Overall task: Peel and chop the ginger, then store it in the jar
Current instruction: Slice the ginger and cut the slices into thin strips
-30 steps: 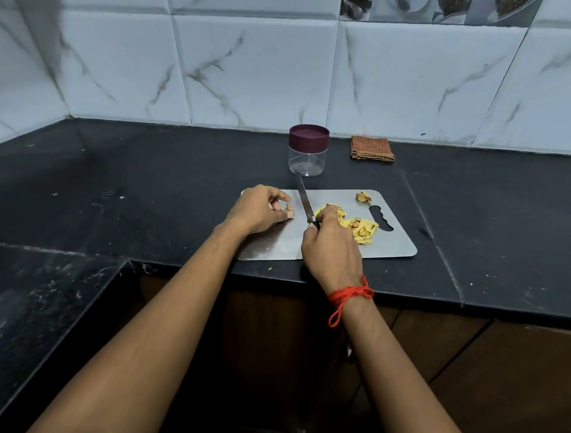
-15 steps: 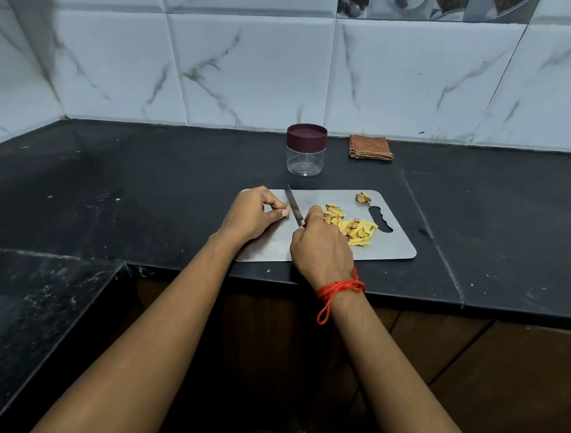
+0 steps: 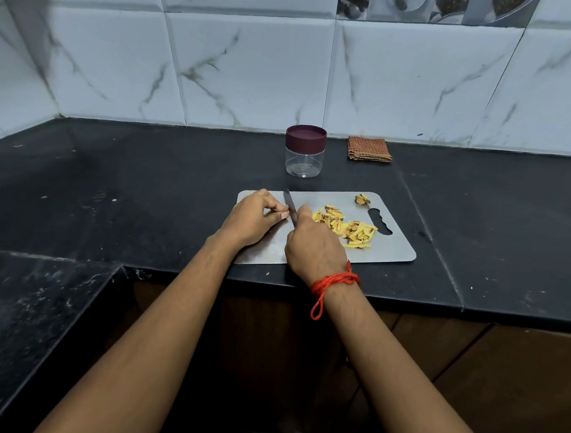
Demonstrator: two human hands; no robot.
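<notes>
A grey cutting board (image 3: 389, 252) lies on the black counter. A pile of yellow chopped ginger strips (image 3: 347, 226) sits on its right half, and a small scrap of ginger (image 3: 362, 199) lies near the board's far edge. My right hand (image 3: 314, 248) grips a knife (image 3: 290, 207), its blade pointing away from me. My left hand (image 3: 255, 219) rests on the board's left part with fingers curled, fingertips right beside the blade; whatever they hold is hidden. A clear jar (image 3: 304, 156) with a maroon lid stands closed behind the board.
A folded brown checked cloth (image 3: 369, 149) lies by the tiled wall, right of the jar. The counter's front edge runs just below the board. A lower dark counter section (image 3: 27, 316) sits at the left.
My right hand and the knife have shifted left, away from the ginger pile, until the blade stands against my left fingertips. The left hand stayed in place.
</notes>
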